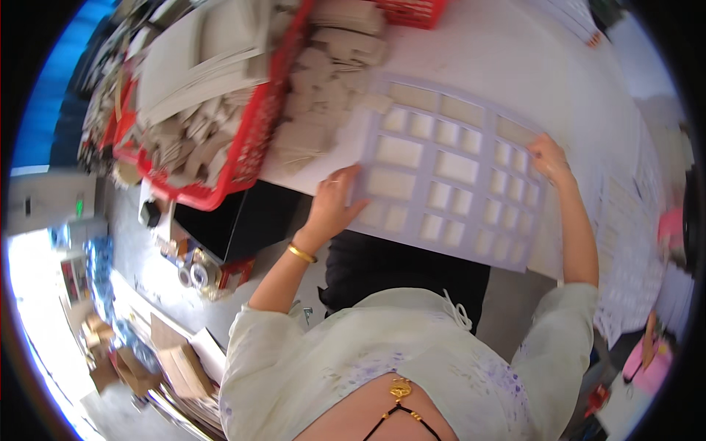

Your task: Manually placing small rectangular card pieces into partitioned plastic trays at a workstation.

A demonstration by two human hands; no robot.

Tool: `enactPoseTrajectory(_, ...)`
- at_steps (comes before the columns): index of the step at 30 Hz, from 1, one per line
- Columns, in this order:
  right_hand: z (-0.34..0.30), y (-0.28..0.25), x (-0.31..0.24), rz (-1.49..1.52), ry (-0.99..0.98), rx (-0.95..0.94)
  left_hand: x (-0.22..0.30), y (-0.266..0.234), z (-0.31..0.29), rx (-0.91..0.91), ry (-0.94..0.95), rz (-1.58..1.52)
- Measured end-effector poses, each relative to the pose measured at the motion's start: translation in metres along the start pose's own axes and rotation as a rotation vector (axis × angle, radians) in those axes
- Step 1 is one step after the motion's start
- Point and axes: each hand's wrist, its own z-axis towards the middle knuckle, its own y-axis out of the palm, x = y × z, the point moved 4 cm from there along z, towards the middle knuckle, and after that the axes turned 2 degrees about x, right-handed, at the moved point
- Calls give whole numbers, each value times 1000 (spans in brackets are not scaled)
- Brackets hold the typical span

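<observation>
A lilac panel [423,151] with rows of rectangular windows, some with pale beige board showing in them, lies tilted across the front of the white table. My left hand [336,204], with a ring and a gold bangle, grips its left edge; the thumb rests over the panel and the other fingers meet the border. At the upper right side, the fingers of my right hand [550,158] are curled closed around the panel's edge. A small beige board piece [377,102] overlaps the panel's far left corner.
Left of the panel stands a red plastic basket [254,140] full of beige board pieces. Loose board pieces [316,92] lie between them, and another red basket [413,12] is at the back. More white windowed sheets [632,257] hang at the right. Cardboard boxes [180,360] sit on the floor.
</observation>
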Motion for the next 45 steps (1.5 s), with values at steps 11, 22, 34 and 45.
enactPoseTrajectory(11, 27, -20, -48, -427, 17, -254, 3, -178, -25, 520, 249, 261)
enactPoseTrajectory(22, -27, -134, -470, 330, -1200, 670, -154, -241, -16, 96, -383, 559)
enactPoseTrajectory(34, 8, -58, -647, -23, -920, -94, -168, -249, -18, 399, -397, 515)
enactPoseTrajectory(45, -12, -87, -565, 682, -922, 670, -156, -256, -26, 721, -282, 420)
